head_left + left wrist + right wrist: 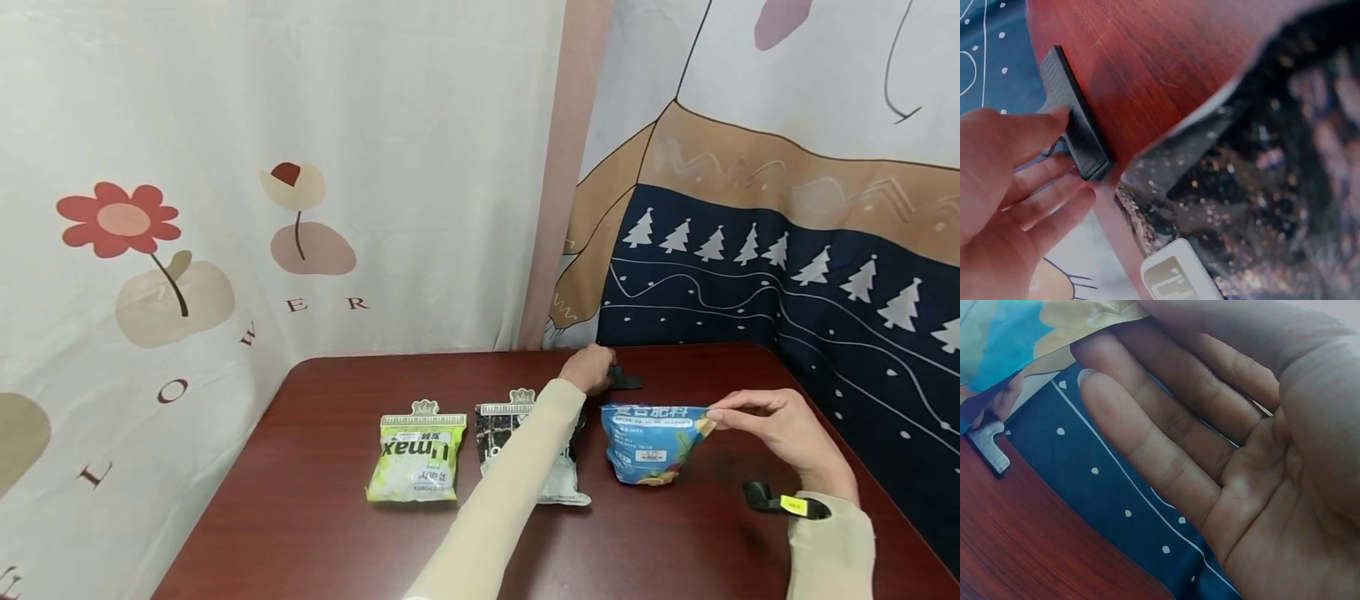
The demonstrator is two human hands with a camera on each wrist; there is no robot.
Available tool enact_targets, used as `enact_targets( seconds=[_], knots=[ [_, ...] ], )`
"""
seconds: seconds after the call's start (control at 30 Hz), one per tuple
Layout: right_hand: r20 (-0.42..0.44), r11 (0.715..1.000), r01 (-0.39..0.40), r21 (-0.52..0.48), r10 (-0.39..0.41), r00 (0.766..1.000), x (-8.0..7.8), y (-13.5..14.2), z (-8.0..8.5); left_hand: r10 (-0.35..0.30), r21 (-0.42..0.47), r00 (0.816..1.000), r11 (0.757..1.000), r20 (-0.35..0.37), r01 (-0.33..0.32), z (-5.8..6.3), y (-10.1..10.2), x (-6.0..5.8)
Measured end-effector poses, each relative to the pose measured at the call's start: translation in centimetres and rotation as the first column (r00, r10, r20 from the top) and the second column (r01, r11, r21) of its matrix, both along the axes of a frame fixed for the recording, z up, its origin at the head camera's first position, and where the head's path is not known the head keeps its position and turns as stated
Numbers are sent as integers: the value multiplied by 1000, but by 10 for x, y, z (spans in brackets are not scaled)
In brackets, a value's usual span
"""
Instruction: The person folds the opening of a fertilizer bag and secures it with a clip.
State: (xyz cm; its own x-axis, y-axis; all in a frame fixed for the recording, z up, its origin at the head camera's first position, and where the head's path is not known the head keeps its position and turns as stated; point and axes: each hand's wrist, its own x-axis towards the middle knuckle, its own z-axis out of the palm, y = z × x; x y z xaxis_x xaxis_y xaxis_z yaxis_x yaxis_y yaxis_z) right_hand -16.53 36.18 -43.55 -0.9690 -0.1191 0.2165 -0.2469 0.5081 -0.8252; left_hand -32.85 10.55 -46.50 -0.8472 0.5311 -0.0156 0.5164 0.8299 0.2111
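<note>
My left hand (588, 369) reaches to the far edge of the table and grips a black bag clip (1075, 115), thumb on one side and fingers on the other. With thumb and forefinger, my right hand (780, 429) pinches the top right corner of a blue bag (648, 446) that stands on the table. The bag carries white lettering and pictures of produce. Between the hands and the left bag, a black and silver bag (495, 433) lies partly hidden under my left forearm. A pale crown-topped clip (522, 397) sits along its top.
Further left lies a yellow-green bag (416, 462) with its own crown-topped clip (424, 408). The dark red table (300, 533) meets a white curtain (420, 167) at the back and a navy tree-patterned cloth (750, 283) on the right.
</note>
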Motion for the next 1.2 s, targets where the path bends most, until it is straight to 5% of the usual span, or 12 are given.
enact_targets(
  seconds=[0.37,0.7,1.2],
  knots=[
    [-31,999,-35,-32,34,999,0,-2,-2,-2,75,1000,997,17,0,0,2,0],
    [-15,999,-16,-27,16,1000,0,0,-3,61,246,988,965,144,-96,-2,4,5],
    [-22,998,-38,-39,38,999,0,0,-3,106,337,989,932,103,-134,5,4,23]
  ],
)
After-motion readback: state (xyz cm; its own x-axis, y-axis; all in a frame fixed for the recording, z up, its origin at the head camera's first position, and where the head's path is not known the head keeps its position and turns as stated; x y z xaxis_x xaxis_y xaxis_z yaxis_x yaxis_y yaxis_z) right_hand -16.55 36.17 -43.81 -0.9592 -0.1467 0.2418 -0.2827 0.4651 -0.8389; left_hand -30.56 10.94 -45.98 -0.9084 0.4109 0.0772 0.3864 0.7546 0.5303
